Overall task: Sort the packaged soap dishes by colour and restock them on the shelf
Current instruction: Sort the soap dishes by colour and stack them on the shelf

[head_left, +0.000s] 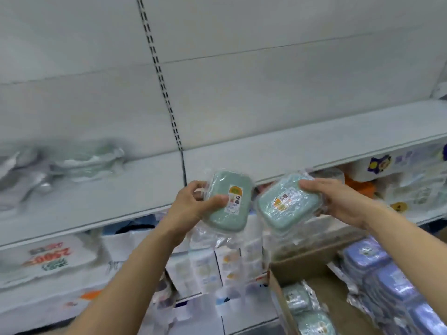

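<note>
Overhead — white shelf (pixel 302 143) (mostly bare) — slotted upright (pixel 159 76).

White shelf (pixel 135 189) bearing wrapped dishes (pixel 84 158)

Standing against a pale panelled back wall (pixel 266 88), split by a dark slotted upright (pixel 160 76); lying blurred below, white packaged goods (pixel 55 267).
</note>
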### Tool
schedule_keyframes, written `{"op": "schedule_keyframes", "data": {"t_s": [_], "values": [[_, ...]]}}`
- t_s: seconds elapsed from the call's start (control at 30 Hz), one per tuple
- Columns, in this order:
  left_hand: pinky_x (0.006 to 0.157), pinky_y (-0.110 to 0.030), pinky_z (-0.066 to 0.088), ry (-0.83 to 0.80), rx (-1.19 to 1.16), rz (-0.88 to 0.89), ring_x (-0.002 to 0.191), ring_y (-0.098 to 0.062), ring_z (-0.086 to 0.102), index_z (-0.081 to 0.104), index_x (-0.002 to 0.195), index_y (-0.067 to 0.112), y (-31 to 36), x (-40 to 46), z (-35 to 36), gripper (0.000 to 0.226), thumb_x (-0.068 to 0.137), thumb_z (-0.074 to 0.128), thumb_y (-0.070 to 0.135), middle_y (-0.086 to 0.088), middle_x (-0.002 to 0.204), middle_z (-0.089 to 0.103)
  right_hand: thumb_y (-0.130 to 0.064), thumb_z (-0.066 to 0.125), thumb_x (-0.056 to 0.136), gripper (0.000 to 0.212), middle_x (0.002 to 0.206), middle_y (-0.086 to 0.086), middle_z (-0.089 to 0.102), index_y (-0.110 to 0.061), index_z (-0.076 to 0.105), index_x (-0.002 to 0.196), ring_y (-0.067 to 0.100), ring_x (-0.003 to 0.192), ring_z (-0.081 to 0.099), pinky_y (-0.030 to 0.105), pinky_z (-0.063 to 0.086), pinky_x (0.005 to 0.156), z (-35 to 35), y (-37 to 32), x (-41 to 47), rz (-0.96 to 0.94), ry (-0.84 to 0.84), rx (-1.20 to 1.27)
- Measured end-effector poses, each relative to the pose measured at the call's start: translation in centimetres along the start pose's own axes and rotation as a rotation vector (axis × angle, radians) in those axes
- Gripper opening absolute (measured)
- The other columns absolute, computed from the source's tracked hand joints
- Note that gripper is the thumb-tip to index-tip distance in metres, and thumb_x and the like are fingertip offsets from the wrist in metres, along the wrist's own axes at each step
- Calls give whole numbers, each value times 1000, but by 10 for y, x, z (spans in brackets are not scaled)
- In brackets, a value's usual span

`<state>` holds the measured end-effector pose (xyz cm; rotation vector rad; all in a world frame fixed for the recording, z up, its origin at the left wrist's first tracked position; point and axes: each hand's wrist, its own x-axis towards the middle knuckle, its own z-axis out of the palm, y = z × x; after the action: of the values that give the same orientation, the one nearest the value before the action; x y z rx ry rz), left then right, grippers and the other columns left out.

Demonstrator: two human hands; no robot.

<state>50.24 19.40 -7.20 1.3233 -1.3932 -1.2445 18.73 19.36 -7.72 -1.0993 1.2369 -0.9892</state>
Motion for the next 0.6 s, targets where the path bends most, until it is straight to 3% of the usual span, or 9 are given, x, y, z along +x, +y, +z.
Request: {"op": "schedule_keyframes", "data": {"t_s": [0.13,0.23,0.3,0.37,0.43,0.47,0.53,0.6], "values": [[61,-30,57,54,6,-3,82,-28,74,60,114,6,17,4,-77,42,78,80,16,-15,100,75,-28,71,76,28,76,7,68,-9,67,95,18,56,60,28,47,55,60,-35,32,-62,-41,42],[60,-21,55,94,56,-21,80,-17,72,64,114,8,16,8,-137,36,82,77,21,-9,103,74,-30,77,74,34,81,12,67,-8,65,97,25,65,57,33,42,59,117,-49,65,-103,-54,-11],[51,-15,47,111,90,-32,65,-7,63,67,109,9,13,15,-180,31,84,76,25,-1,91,74,-32,75,79,34,87,11,69,-8,66,99,23,70,58,33,44,57,159,-57,88,-155,-55,-96],[47,-18,38,118,99,-57,59,-9,55,70,104,8,9,24,-224,40,77,82,34,-2,82,70,-32,73,83,32,86,11,68,-6,67,101,21,68,56,31,44,53,197,-64,107,-168,-77,-128],[53,-23,42,97,85,-119,69,-19,59,72,104,6,5,35,-266,51,68,86,39,-11,95,70,-33,72,84,33,84,10,68,-5,68,101,21,68,55,29,43,52,231,-68,123,-167,-93,-143],[54,-24,49,86,70,-151,71,-20,64,72,104,5,3,39,-283,46,71,84,34,-14,100,71,-34,72,84,33,84,9,69,-6,69,100,20,69,55,29,43,53,245,-69,130,-158,-94,-153],[56,-23,55,63,72,-194,67,-17,70,72,103,3,-1,48,-311,34,77,78,25,-13,95,74,-38,71,84,32,81,6,69,-9,70,96,17,66,55,28,43,55,269,-69,144,-125,-97,-172],[68,-27,58,30,135,-229,74,-19,71,73,103,4,-5,57,-331,48,68,87,34,-14,98,75,-41,71,84,31,78,4,69,-11,70,92,17,64,55,29,42,57,287,-67,156,-77,-77,-187]]}}
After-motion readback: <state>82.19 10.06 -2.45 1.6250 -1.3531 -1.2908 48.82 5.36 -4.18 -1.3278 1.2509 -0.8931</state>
